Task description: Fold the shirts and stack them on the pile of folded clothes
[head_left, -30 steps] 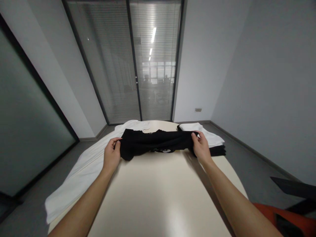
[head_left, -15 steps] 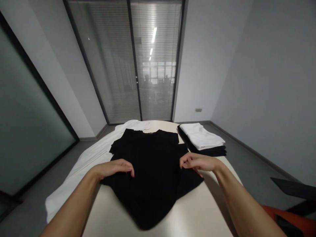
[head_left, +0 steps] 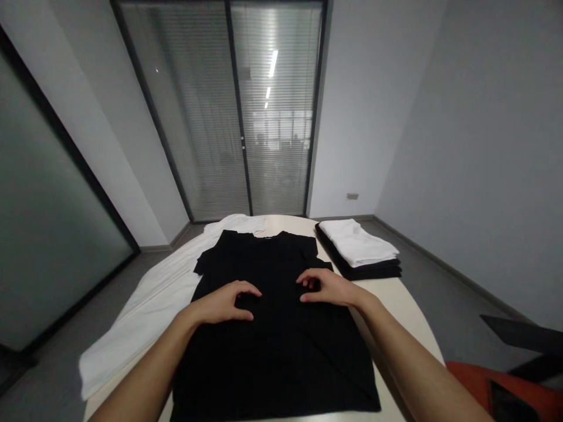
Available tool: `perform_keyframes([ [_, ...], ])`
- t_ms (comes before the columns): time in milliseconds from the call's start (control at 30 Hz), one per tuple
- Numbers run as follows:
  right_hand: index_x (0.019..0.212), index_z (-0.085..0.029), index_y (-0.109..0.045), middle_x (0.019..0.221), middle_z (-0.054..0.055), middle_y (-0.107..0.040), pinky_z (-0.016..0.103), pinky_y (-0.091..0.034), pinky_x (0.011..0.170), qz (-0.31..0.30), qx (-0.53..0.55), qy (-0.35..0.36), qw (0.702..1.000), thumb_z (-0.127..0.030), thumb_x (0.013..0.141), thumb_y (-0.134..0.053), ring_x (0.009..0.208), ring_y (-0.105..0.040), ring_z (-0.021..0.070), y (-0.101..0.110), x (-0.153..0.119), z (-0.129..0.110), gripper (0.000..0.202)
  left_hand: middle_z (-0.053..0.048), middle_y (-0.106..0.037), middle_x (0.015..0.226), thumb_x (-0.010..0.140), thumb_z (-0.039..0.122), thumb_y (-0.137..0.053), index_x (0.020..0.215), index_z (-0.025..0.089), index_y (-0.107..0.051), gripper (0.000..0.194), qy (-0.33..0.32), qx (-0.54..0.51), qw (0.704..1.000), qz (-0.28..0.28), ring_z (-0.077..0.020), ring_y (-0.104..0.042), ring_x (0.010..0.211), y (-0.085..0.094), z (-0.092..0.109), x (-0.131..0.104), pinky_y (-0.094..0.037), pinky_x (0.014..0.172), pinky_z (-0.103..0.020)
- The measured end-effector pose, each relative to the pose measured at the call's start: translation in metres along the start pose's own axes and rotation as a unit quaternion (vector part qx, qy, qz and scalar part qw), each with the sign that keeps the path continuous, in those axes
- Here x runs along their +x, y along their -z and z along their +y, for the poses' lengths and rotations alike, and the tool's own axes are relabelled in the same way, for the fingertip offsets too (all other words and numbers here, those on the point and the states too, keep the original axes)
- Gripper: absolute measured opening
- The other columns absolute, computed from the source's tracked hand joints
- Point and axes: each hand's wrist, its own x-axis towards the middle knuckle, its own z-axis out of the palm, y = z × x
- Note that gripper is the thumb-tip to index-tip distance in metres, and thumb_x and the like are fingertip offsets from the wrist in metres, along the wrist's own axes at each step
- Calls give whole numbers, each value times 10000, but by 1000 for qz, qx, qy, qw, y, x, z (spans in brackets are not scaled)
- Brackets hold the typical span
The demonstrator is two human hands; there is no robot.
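A black T-shirt (head_left: 272,357) lies spread over the table, its neckline at the far end and its hem toward me. My left hand (head_left: 226,303) is over the left middle of the shirt, thumb and fingers apart, holding nothing. Across from it, my right hand (head_left: 328,287) hovers at the right middle of the shirt, fingers slightly curled and parted from the thumb, also holding nothing. Whether either hand touches the cloth I cannot tell.
White cloth (head_left: 145,310) lies along the table's left side. On the far right, a folded white garment (head_left: 358,243) rests on folded black ones (head_left: 378,271). The pale table (head_left: 409,313) has a rounded edge. A red and black chair (head_left: 479,390) stands at lower right.
Both hands have let go of the shirt's sides and moved inward over it, fingers opening. The lower part of the shirt, bunched and folded before, now lies flat toward me.
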Motion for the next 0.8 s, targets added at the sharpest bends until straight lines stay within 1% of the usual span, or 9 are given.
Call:
perform_keyframes([
  [133,943,-193,-762,917,33,-660,268,-466,764,-56,-35,-7,998,-599,689,-796,851,-616,175,2,-4,-6,481,-31,-660,1169,695,400,-847,995,261,-760,342,-16,51,996,-67,-228,-585,1131,-3,12,-3,-390,1058,-360],
  [233,922,-186,-773,814,3,-651,237,-436,663,-128,-13,-37,991,-625,682,-789,736,-594,139,1,-6,-17,500,-23,-692,1013,649,406,-866,1038,226,-745,445,48,22,990,-129,-201,-624,945,-10,25,-4,-489,845,-294],
  [300,947,-178,-769,765,-14,-646,217,-411,604,-178,16,-74,981,-634,650,-805,679,-572,119,-4,-7,-25,546,-14,-696,957,617,364,-875,1121,200,-709,555,94,3,984,-152,-181,-627,839,-15,30,-4,-495,707,-259],
  [367,979,-176,-760,774,-19,-663,204,-409,588,-218,42,-97,970,-605,594,-849,674,-573,113,-10,-7,-32,584,0,-688,925,618,303,-860,1163,195,-681,584,118,13,980,-157,-159,-624,763,-19,32,-4,-475,636,-239],
  [467,936,-171,-761,775,-25,-682,191,-415,590,-268,65,-103,956,-519,544,-891,678,-584,108,-17,-8,-41,540,24,-689,858,593,258,-862,1095,207,-698,531,136,8,975,-177,-139,-624,702,-19,33,-5,-444,591,-215],
  [567,843,-163,-759,720,-32,-679,187,-432,601,-338,106,-122,927,-489,558,-882,634,-586,95,-18,-10,-53,450,30,-713,773,564,343,-908,1052,223,-707,541,159,-91,944,-273,-139,-643,657,-14,37,-10,-447,574,-204],
  [633,822,-155,-755,684,-20,-677,199,-462,624,-388,152,-132,900,-548,635,-829,605,-596,96,-15,-12,-60,441,16,-732,752,638,443,-878,1109,234,-691,548,175,-163,910,-338,-144,-661,616,-10,40,-14,-469,572,-217],
  [700,816,-140,-747,656,-4,-667,211,-474,626,-386,185,-120,896,-607,719,-753,590,-599,98,-13,-12,-63,477,-5,-750,766,731,501,-809,1149,233,-678,514,185,-197,894,-357,-146,-675,590,-6,43,-18,-481,566,-226],
  [800,828,-129,-726,634,-19,-620,199,-421,568,-256,167,-68,950,-588,762,-735,571,-553,85,-13,-8,-55,464,-22,-765,825,765,451,-782,1143,216,-680,457,188,-170,921,-298,-140,-684,608,-2,41,-19,-469,550,-211],
])
